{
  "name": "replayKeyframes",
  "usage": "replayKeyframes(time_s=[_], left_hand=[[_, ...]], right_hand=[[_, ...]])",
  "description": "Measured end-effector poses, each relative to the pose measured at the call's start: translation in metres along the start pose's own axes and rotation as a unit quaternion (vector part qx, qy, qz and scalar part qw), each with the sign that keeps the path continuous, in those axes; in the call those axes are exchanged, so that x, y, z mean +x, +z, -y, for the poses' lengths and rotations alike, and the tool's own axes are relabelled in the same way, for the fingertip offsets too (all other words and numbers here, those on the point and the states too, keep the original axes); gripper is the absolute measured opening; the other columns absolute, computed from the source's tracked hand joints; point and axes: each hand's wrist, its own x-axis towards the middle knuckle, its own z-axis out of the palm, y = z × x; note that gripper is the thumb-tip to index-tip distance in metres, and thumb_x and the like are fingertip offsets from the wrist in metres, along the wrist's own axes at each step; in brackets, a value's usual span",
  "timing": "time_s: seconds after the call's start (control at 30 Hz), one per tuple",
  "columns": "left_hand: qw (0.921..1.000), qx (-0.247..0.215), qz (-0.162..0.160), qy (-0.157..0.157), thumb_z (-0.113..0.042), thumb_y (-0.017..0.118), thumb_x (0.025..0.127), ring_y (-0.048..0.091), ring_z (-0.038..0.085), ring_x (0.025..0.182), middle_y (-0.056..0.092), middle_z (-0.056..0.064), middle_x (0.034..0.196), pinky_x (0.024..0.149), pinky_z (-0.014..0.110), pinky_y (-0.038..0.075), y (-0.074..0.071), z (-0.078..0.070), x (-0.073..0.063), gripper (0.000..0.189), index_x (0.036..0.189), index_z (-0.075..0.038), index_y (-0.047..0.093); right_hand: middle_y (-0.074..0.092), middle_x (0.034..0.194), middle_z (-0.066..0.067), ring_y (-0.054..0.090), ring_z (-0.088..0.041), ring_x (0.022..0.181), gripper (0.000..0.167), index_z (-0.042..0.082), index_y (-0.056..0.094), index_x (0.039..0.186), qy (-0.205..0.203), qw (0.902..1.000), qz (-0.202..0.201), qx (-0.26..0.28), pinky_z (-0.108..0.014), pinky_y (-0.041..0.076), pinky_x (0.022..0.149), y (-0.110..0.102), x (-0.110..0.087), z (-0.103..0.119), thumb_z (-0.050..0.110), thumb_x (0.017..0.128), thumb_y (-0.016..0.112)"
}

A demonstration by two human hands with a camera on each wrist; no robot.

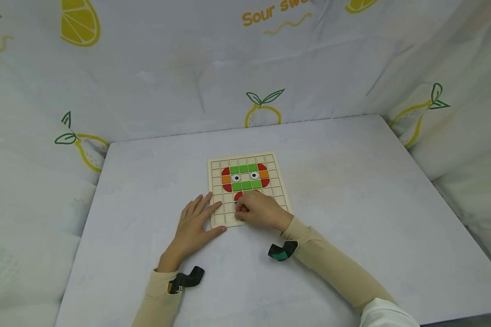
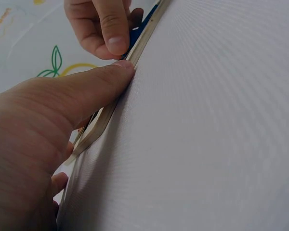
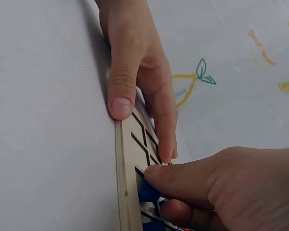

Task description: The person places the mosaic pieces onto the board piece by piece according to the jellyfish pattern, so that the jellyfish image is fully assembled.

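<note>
A pale wooden grid board lies on the table, bearing red rounded corner tiles, green tiles, orange tiles and two eye tiles. My left hand rests at its left near corner, fingers spread and straight, with the thumb along the near edge. Bent over the lower part of the board, my right hand pinches a blue tile between thumb and fingers. Another blue tile lies beside it. My right hand partly covers a red tile below the main pattern.
The white-covered table spreads around the board. Behind it hangs a white cloth printed with lemons, and similar cloth lines both sides. Black straps sit on my wrists.
</note>
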Motion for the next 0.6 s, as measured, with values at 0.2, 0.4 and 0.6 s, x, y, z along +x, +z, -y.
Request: replayKeyframes(time_s=[0.2,0.4,0.6], left_hand=[[1.0,-0.002,-0.002,0.001,-0.05,0.074,0.088,0.014,0.032,0.158,0.023,0.001,0.17,0.127,0.054,0.009,-0.001,0.0,0.001,0.075,0.153,-0.024,0.047],[1.0,-0.008,0.003,-0.003,-0.051,0.074,0.088,0.013,0.032,0.159,0.023,0.001,0.17,0.127,0.054,0.008,-0.001,-0.001,0.0,0.075,0.153,-0.025,0.046],[1.0,-0.005,0.001,-0.003,-0.05,0.074,0.087,0.013,0.032,0.158,0.023,0.001,0.17,0.127,0.054,0.008,0.0,-0.001,0.0,0.076,0.153,-0.024,0.047]], right_hand=[[0.065,0.075,0.009,0.055,-0.008,0.072,0.007,0.016,0.077,0.09,0.008,0.9998,-0.004,-0.017,-0.023,0.046,0.059,0.0,-0.002,0.004,0.021,0.093,0.073],[0.074,0.089,0.004,0.058,-0.01,0.078,0.012,0.013,0.079,0.099,0.005,0.9995,-0.011,-0.028,-0.026,0.051,0.067,-0.005,-0.005,0.007,0.018,0.096,0.069],[0.07,0.099,0.002,0.057,-0.015,0.094,0.021,0.019,0.078,0.105,-0.052,0.996,0.01,-0.072,-0.028,0.051,0.08,-0.008,-0.011,0.006,0.006,0.095,0.066]])
